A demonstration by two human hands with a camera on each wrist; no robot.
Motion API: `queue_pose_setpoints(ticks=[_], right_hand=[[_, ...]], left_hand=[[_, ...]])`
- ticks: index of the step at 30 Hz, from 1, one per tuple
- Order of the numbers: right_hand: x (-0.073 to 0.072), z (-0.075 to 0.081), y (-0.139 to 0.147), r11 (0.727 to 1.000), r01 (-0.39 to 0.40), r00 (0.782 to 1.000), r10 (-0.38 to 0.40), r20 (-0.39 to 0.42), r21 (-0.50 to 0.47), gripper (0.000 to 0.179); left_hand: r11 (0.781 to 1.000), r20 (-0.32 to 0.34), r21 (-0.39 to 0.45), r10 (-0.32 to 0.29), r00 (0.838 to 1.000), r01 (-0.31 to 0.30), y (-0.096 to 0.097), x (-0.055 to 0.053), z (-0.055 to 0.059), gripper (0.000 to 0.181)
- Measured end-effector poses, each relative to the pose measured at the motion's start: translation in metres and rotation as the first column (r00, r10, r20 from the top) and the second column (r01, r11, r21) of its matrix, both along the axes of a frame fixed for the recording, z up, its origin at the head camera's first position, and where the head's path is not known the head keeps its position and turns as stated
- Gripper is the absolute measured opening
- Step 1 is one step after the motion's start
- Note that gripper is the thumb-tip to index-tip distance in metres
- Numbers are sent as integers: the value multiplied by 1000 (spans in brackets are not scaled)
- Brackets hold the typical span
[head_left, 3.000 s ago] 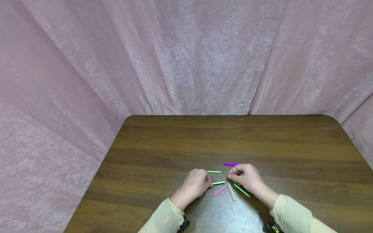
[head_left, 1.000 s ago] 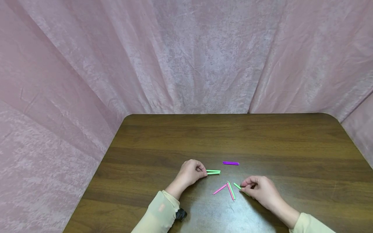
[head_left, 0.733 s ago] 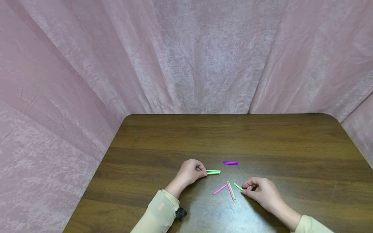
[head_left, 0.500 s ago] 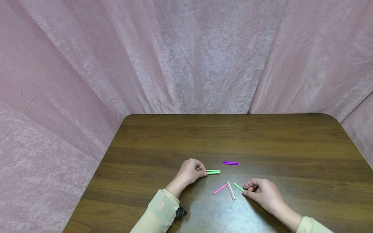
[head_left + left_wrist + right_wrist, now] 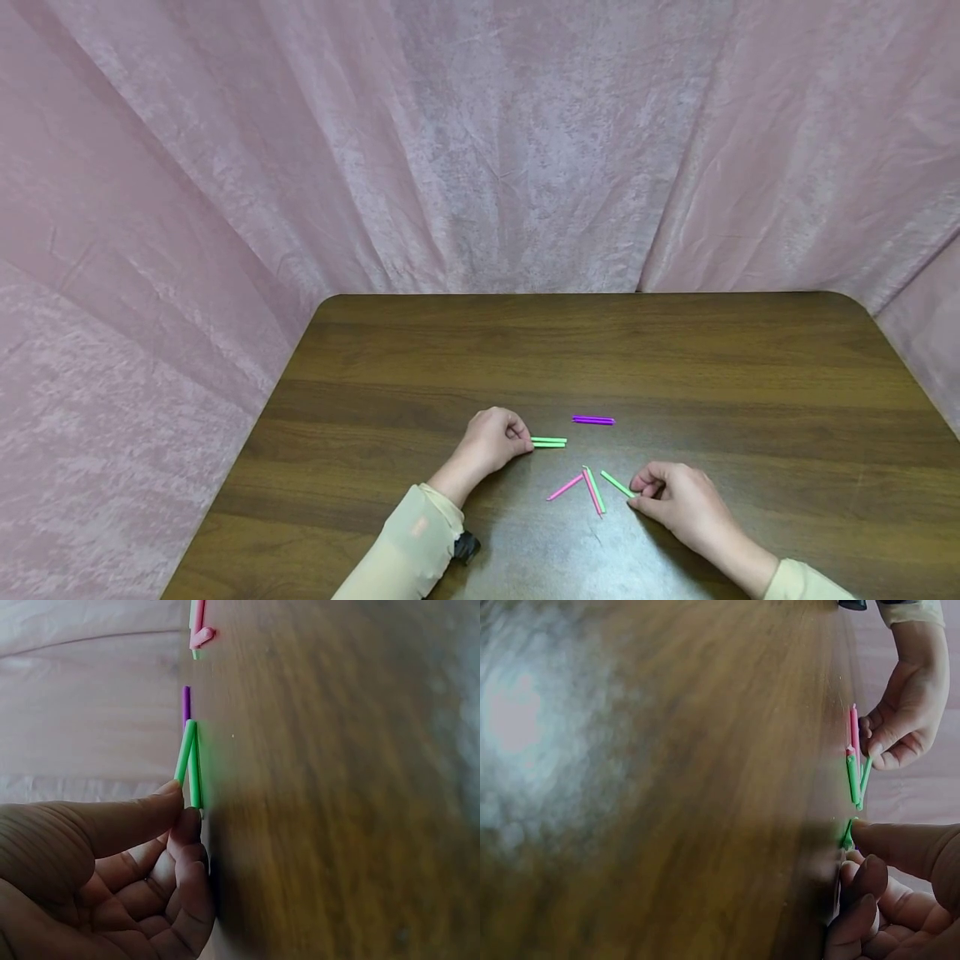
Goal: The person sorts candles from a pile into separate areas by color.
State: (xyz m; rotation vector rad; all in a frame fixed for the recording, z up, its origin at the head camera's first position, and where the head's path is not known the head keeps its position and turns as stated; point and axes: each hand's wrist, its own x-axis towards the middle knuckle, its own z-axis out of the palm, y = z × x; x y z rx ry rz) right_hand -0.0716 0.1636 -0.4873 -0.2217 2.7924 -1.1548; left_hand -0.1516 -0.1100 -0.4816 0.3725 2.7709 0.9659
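Note:
In the head view, two thin green candles (image 5: 549,442) lie side by side at the fingertips of my left hand (image 5: 491,442). The left wrist view shows thumb and forefinger pinching one green candle (image 5: 184,754), tilted, its far end meeting that of the second green candle (image 5: 196,776). My right hand (image 5: 678,500) pinches the near end of another green candle (image 5: 617,483), which slants away up-left. Between the hands lie a pink candle (image 5: 565,487) set at an angle and a pink and green pair (image 5: 594,490) close together.
Beyond the hands, two purple candles (image 5: 593,420) lie parallel on the brown wooden table (image 5: 570,358). Pink curtains (image 5: 480,150) hang behind and beside the table. A black strap-like item (image 5: 466,547) shows at the left wrist.
My left hand has brought the nearer green candle up beside the farther one, narrowing their gap. My right hand came down onto the right green candle and has slid toward its near end.

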Motion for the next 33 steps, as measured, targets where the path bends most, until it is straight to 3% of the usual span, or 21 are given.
queue_pose_setpoints(ticks=[7, 33], right_hand=[[0, -1, 0, 998, -16, 1000, 16, -10, 61, 18], [-2, 3, -1, 991, -28, 999, 34, -42, 130, 20]], left_hand=[[1000, -22, -31, 2, 1000, -2, 2, 0, 0, 12], [999, -6, -37, 28, 1000, -29, 4, -2, -3, 14]])
